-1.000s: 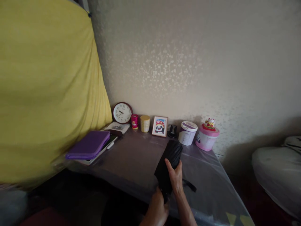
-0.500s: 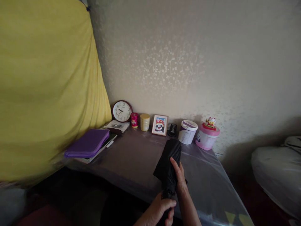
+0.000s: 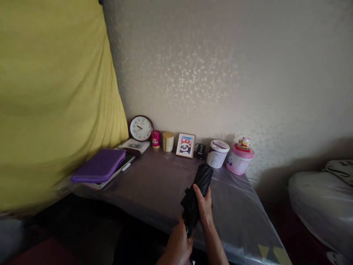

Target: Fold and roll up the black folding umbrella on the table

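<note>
Umbrella [image 3: 190, 207] of pleated black fabric slants over the glossy desk's [image 3: 154, 180] near edge. Left hand [image 3: 178, 239] clamps its base, right hand [image 3: 205, 208] its middle.

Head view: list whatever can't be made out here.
All in the head view:
Most of the umbrella handle: hidden by the left hand.
Right hand, its grip on the umbrella's far side: hidden by the umbrella.
Fine print on the purple-and-white tub: too small.
Pale bundle: cut off by the right edge.

Dim light overall, pale sheen on patterned wall [image 3: 190, 73] above table [image 3: 154, 176], soft shadow right of table, near-black below its front edge, wide-angle stretching, detail soft.
</note>
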`<action>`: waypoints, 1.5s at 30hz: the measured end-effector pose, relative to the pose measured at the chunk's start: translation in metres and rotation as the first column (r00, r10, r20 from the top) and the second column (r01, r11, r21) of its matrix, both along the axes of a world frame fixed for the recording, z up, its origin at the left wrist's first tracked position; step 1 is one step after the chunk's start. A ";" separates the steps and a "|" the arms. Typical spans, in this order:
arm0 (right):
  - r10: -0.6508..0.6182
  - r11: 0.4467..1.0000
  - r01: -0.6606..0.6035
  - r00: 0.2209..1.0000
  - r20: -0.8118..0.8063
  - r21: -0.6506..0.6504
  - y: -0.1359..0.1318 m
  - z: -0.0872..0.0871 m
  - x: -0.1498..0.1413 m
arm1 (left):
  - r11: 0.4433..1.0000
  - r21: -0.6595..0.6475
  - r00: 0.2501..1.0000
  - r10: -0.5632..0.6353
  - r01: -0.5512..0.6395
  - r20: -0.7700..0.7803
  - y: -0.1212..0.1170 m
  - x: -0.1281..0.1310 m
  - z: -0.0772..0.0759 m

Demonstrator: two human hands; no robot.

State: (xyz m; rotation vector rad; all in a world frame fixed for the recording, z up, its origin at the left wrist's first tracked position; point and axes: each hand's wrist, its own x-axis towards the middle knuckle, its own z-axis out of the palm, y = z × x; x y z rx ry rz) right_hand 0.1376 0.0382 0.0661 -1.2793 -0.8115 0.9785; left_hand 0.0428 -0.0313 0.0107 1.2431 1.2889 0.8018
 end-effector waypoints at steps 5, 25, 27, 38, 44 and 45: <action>0.124 0.992 -0.125 0.970 -0.211 0.012 -0.002 -0.005 0.004 | 0.992 0.032 0.961 -0.124 0.120 0.248 -0.007 -0.005 0.023; 0.070 0.993 -0.083 0.987 -0.143 -0.088 0.002 -0.015 0.002 | 0.992 0.084 0.978 -0.103 0.089 0.183 -0.004 -0.011 0.014; 0.125 0.986 -0.146 0.966 -0.226 -0.079 0.002 -0.015 0.002 | 0.954 -0.035 0.870 -0.257 0.299 0.422 -0.005 -0.013 0.028; 0.057 0.995 -0.051 0.996 0.075 -0.082 0.001 -0.009 -0.001 | 0.997 0.082 0.984 -0.012 -0.003 0.176 -0.008 -0.006 0.011; 0.017 0.995 -0.012 0.998 0.054 -0.098 -0.001 -0.015 -0.002 | 0.999 0.046 0.999 -0.010 0.008 0.039 -0.009 -0.012 0.008; 0.038 0.994 -0.037 0.999 0.013 -0.102 -0.001 -0.017 -0.001 | 0.999 0.034 0.996 -0.030 0.027 0.079 -0.010 -0.013 0.012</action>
